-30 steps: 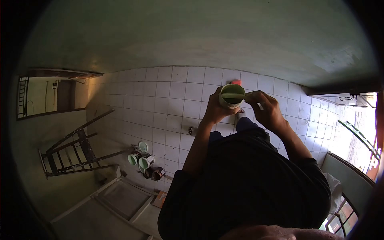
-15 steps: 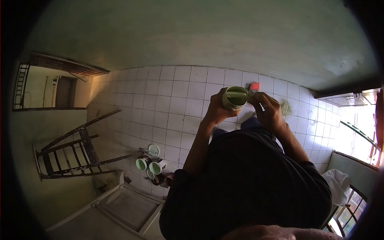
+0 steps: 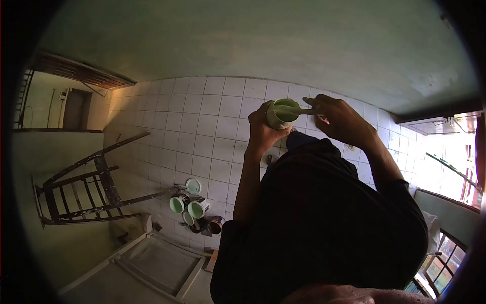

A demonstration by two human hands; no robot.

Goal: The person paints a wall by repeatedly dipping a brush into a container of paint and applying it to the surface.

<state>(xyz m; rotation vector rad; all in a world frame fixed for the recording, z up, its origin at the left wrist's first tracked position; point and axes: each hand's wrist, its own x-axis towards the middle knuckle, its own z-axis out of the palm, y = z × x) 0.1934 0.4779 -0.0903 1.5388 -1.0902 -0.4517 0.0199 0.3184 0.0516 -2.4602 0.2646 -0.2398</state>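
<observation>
The small, round, green-stained cup (image 3: 275, 121) was held mouth-up beyond the person's dark shirt (image 3: 324, 228), and the flat, pale green, stick-like tool (image 3: 305, 111) reached over its rim. The left-hand grip (image 3: 263, 125) wrapped around the cup's side; the right-hand grip (image 3: 335, 116) was closed on the tool's outer end, one finger stretched past it. Half a second earlier the right-hand grip had sat lower and nearer the rim; now it was roughly level with the cup, with more of the tool exposed between. The tool's inner end remained inside, so the two had not parted. Below lay the white tiled floor (image 3: 223, 121); leftward stood a round white bucket (image 3: 204, 204) and a dark ladder (image 3: 107, 181).
</observation>
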